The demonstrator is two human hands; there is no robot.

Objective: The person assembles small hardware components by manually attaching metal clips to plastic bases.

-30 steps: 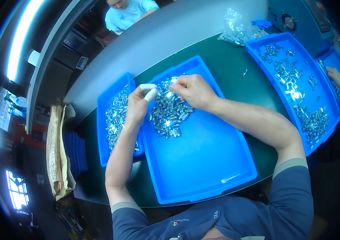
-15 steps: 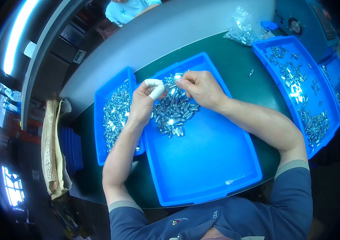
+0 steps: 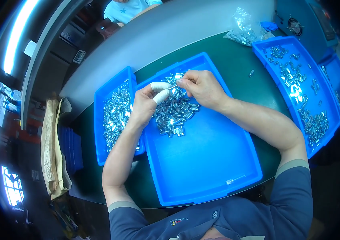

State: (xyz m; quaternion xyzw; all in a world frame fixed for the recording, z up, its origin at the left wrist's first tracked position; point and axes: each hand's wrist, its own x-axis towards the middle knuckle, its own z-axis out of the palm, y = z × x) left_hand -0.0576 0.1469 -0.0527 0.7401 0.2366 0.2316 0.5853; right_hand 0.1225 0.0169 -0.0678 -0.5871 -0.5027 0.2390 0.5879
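My left hand (image 3: 144, 105) has white coverings on its thumb and forefinger. Those two fingertips close around one end of a thin, shiny metal piece (image 3: 173, 87). From the other side, my right hand (image 3: 202, 89) pinches the piece between bare thumb and forefinger; its exact shape is too small to make out. Both hands are over the far part of a large blue tray (image 3: 206, 160). Beneath them lies a heap of small silvery metal parts (image 3: 174, 116), partly hidden by my fingers.
A narrower blue tray (image 3: 99, 140) full of similar parts stands at the left. On the right is another blue tray (image 3: 276, 74) with scattered parts. A clear bag of parts (image 3: 244, 34) and one loose part (image 3: 251, 73) lie on the green tabletop (image 3: 234, 60). Other people sit across and at right.
My left thumb and forefinger have shifted slightly right, and their tips have parted a little. The metal piece now shows as a thin line between my hands. My right hand has barely moved.
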